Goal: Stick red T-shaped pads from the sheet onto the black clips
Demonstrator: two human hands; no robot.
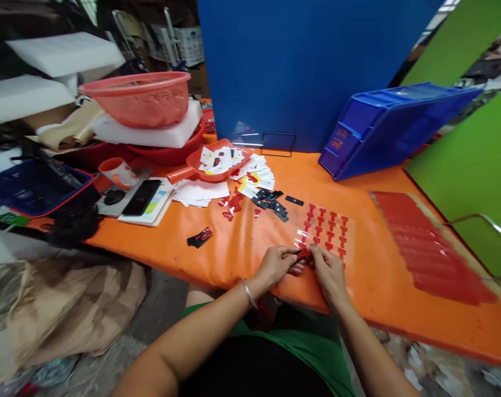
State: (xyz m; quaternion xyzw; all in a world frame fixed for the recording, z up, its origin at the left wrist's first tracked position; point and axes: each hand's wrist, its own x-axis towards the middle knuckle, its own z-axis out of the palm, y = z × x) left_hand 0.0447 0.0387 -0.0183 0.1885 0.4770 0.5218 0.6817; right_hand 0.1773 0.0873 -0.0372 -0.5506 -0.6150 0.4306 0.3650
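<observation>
My left hand (pixel 278 266), with a bracelet at its wrist, pinches a small black piece (pixel 300 257) close to the table's front edge. My right hand (pixel 328 270) touches the other side of that piece, its fingertips at a bit of red on it. Just beyond the hands lies a clear sheet (pixel 338 220) bearing rows of red T-shaped stickers. Several black pieces (pixel 271 203) are heaped farther back, beside scattered red scraps (pixel 233 205). A few black pieces with red on them (pixel 200 237) lie to the left.
Orange table (pixel 399 264); orange scoop (pixel 220 175) of cards; phone (pixel 142 197) on papers; mug (pixel 118 173); pink basket (pixel 140 102) on white foam; blue bin (pixel 358 138) by a blue panel (pixel 308 66); red sheet (pixel 428 248) at the right.
</observation>
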